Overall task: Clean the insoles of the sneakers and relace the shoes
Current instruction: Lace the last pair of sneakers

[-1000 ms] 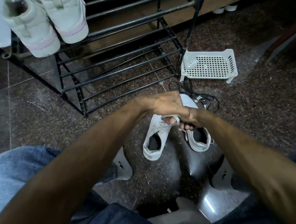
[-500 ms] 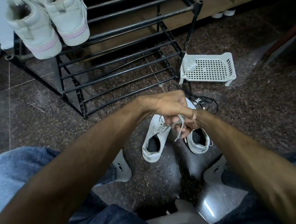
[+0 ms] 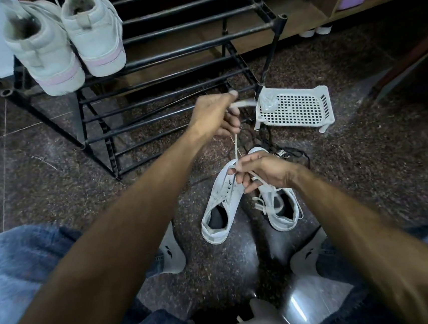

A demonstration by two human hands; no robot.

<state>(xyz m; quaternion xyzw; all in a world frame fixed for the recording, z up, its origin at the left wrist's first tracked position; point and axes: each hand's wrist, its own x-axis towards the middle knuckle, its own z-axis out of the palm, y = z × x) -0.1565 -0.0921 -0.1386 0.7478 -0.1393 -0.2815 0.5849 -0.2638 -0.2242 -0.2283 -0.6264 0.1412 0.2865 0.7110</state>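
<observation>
Lacing step: left hand (image 3: 213,115) and right hand (image 3: 263,171), each grip pinching the white shoelace (image 3: 236,146) (taut between them); next, thread an eyelet of the left sneaker (image 3: 220,203).

The left hand (image 3: 215,117) is motion-blurred, and the white lace (image 3: 236,146) it grips smears into a pale streak near its thumb. The right hand (image 3: 263,171) covers the toe of the right sneaker (image 3: 281,207), so where the lace enters cannot be told. A black cord (image 3: 294,154) tangles behind the hands, its ends hidden. The pair of white shoes (image 3: 65,45) on the rack (image 3: 171,51) is cut off by the top edge. Something crumpled in the white basket (image 3: 296,108) is too small to identify.
</observation>
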